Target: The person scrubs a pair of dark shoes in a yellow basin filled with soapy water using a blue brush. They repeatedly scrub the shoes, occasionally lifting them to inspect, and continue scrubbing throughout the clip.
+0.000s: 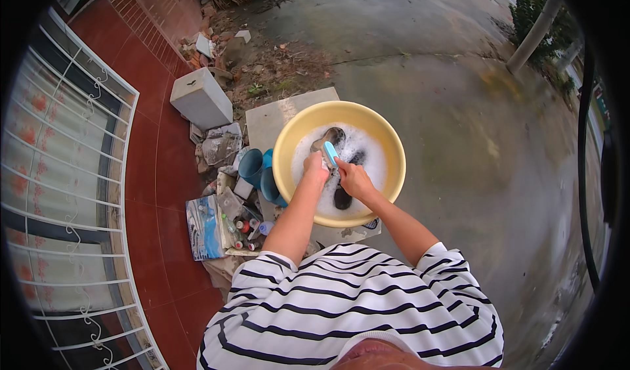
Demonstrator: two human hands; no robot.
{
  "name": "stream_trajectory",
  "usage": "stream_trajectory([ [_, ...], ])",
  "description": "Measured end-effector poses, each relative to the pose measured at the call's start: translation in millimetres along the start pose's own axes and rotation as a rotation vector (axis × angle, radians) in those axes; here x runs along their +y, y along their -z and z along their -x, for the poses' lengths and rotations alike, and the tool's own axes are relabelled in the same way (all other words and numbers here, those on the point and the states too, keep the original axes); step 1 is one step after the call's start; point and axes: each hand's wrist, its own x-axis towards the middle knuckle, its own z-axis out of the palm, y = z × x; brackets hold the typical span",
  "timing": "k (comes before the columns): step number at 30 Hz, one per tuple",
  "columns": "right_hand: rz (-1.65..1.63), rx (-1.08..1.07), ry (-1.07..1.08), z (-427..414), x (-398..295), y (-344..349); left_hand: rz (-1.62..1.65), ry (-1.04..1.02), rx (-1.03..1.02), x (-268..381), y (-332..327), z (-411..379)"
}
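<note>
A yellow plastic basin (393,133) stands before me, holding water covered with white suds (371,173). My left hand (315,165) grips a greyish-beige shoe (320,143) with a dark opening, held above the suds on the basin's left side. In my right hand (355,179) is a light blue scrubbing brush (330,153), which lies against the shoe; its bristles are mostly hidden. A dark shoe (343,197) sits partly sunk in the foam beneath my right hand. Another dark patch shows through the suds beside that hand, too covered to tell apart.
Under the basin is a pale slab (266,119). To its left stand blue plastic buckets (251,167), a white box-shaped block (204,99) and a heap of bottles (242,226) and scrap. A white window grille (123,173) runs along the left wall; wet concrete (467,148) spreads right.
</note>
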Motion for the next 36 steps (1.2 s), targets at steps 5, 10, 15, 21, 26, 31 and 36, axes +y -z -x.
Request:
stream_trajectory([
  [5,-0.009,-0.052,0.035,23,-4,-3,-0.020,0.053,-0.165,9,16,-19],
  [10,-0.044,-0.044,0.052,7,-3,-4,0.046,0.027,-0.073,10,10,-16],
  [15,-0.028,-0.058,0.003,-1,6,2,0.056,0.057,-0.111,15,11,-5],
  [21,-0.021,0.067,-0.216,-40,67,10,-0.092,0.012,-0.123,14,-3,14],
  [26,-0.095,-0.068,-0.012,11,0,11,-0.067,0.027,-0.063,11,2,-7],
  [31,-0.068,0.016,0.005,-10,-5,1,0.041,-0.069,0.034,6,1,-16],
  [36,-0.075,-0.064,0.066,12,-8,-3,-0.015,0.036,-0.165,13,14,-12],
])
